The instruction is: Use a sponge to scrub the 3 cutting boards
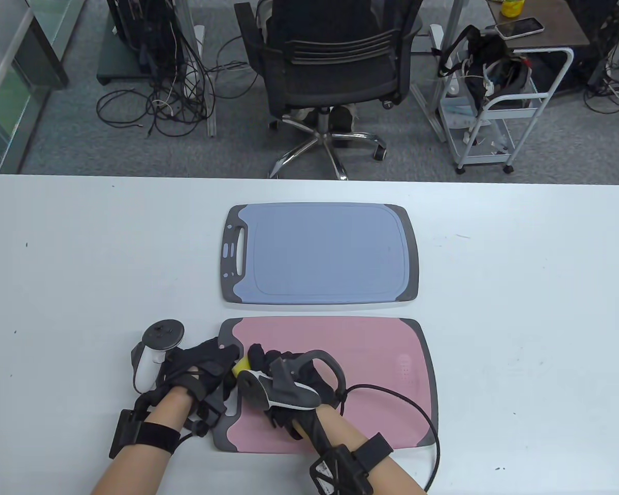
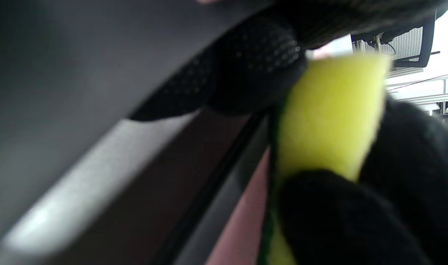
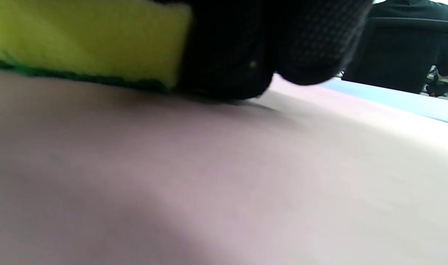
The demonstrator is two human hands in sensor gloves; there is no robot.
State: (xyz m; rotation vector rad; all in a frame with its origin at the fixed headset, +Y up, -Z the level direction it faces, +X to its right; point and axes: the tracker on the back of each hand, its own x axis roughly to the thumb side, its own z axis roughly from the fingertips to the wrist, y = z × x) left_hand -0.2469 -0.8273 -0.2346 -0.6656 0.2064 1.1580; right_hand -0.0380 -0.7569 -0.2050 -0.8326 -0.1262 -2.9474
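Note:
A pink cutting board (image 1: 381, 381) with dark grey ends lies near the table's front edge. Beyond it lies a blue-grey board (image 1: 320, 252), flat on the table. My right hand (image 1: 260, 358) grips a yellow sponge (image 1: 241, 365) and holds it on the pink board's left part. The right wrist view shows the sponge (image 3: 84, 40) with its green side down on the pink surface (image 3: 209, 176), my fingers (image 3: 264, 48) curled over it. My left hand (image 1: 211, 361) rests on the board's grey handle end, beside the sponge (image 2: 327, 117). Only two boards are in view.
The white table (image 1: 521, 289) stretches wide to both sides of the boards. Past its far edge stand a black office chair (image 1: 330, 67) and a white cart (image 1: 495, 103) on the floor. A black cable (image 1: 412, 402) from my right wrist loops over the pink board.

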